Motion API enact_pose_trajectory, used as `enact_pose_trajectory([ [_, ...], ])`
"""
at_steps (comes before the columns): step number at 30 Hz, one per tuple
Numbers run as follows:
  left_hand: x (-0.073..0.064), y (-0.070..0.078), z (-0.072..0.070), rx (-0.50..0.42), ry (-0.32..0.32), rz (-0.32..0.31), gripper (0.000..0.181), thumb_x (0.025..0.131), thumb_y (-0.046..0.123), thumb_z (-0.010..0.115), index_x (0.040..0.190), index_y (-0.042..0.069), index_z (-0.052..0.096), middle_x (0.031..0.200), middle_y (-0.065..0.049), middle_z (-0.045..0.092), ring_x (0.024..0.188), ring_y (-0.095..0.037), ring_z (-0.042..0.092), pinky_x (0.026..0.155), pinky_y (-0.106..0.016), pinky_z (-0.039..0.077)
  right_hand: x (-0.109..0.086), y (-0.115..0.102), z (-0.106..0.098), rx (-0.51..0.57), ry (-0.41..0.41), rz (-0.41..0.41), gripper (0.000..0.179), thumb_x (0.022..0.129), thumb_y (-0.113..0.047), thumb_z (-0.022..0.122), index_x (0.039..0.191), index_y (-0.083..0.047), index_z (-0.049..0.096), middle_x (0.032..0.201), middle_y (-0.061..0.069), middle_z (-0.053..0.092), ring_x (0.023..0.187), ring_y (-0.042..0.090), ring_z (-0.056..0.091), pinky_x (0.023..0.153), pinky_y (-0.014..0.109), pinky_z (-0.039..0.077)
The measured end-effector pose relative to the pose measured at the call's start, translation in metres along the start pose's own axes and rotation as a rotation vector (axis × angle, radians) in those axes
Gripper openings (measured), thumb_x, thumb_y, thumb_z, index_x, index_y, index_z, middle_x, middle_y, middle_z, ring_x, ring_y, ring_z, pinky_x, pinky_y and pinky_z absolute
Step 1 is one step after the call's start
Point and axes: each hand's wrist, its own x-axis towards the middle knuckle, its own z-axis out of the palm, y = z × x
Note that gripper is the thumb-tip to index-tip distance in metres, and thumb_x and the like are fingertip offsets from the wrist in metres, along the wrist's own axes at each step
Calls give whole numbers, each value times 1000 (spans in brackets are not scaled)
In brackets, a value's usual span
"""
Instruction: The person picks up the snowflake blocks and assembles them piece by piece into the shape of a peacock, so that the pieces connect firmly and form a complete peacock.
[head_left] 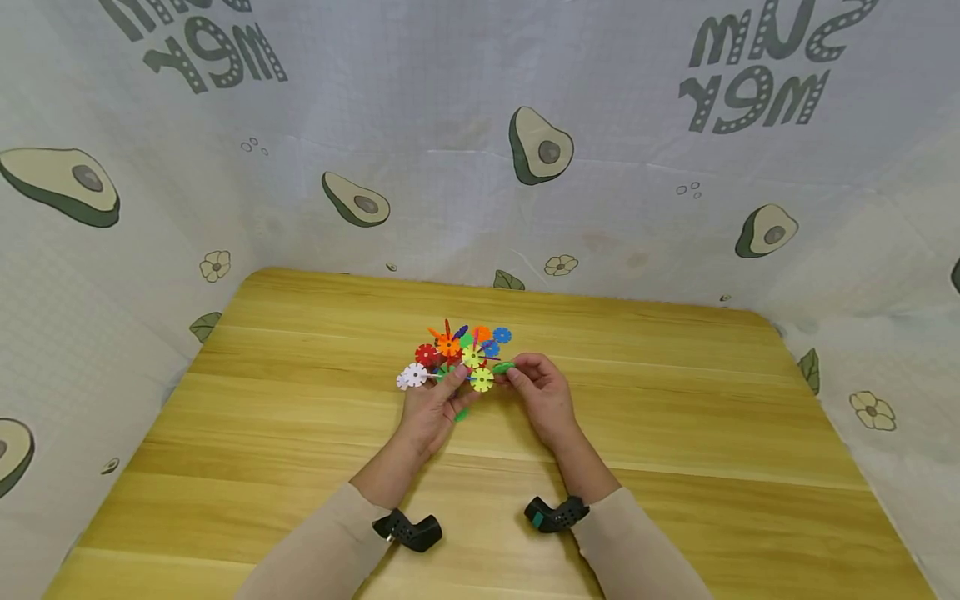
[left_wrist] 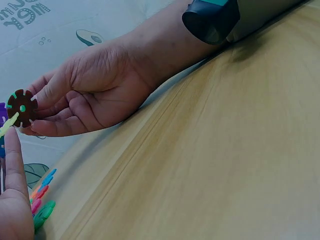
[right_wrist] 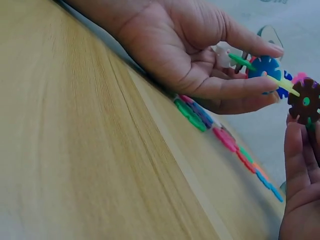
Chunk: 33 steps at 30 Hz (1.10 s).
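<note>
Here, fingers [left_wrist: 52, 94] pinch notched discs [left_wrist: 27, 102].

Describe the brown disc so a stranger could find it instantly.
Over the wooden table, look for the right hand. At its fingertips is the brown disc, notched around its rim. Its dark colour and green centre spot set it apart from the yellow piece and purple piece beside it.

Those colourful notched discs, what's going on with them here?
Someone's left hand holds a cluster of linked, notched discs. Their right hand pinches a green disc beside a brown disc at the cluster's edge; whether those two are fully joined isn't clear. More discs lie on the table near the hands.
</note>
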Motion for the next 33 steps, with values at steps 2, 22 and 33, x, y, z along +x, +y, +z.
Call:
enact_pose_trajectory([
  [2,-1,0,1,8,2,-10,28,100,1,62,126,4,54,106,0,71,92,-12,74,80,-28,65,0,0,0,-2,-8,-6,16,101,3,57,112,14,53,96,-7,75,87,5,74,82,26,63],
  [22,-2,3,1,45,21,-31,12,102,2,59,114,2,60,96,1,75,89,-11,75,76,-25,64,0,-7,4,-91,-19,48,18,98,8,59,111,20,55,91,-12,73,85,4,72,79,24,63],
  [33,0,2,0,22,44,1,16,101,6,62,116,5,61,96,3,76,88,-11,74,74,-26,64,-1,-3,7,-113,-1,17,20,99,3,60,113,18,60,98,3,77,87,5,74,80,24,64],
])
